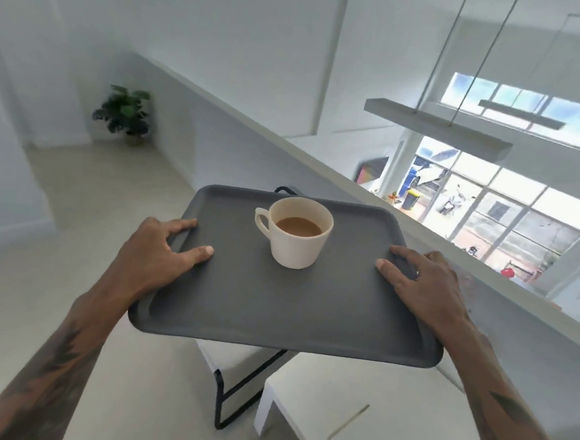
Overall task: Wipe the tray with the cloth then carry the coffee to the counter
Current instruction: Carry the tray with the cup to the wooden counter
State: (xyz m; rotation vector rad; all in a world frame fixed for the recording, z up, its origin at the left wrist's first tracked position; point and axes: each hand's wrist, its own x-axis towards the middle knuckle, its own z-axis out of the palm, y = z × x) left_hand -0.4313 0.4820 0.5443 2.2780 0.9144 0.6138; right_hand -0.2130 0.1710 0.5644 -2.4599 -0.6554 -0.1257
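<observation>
A dark grey tray (286,309) is held up in the air in front of me. A cream cup of milky coffee (296,235) stands upright on its far middle, handle pointing left. My left hand (155,255) grips the tray's left rim, thumb on top. My right hand (425,284) grips the right rim the same way. No cloth is in view.
A white low wall with a ledge (320,160) runs diagonally behind the tray. Below the tray are a white seat with a black frame (232,391) and a white table (354,413) bearing a wooden stick (348,422). A potted plant (124,113) stands in the far corner.
</observation>
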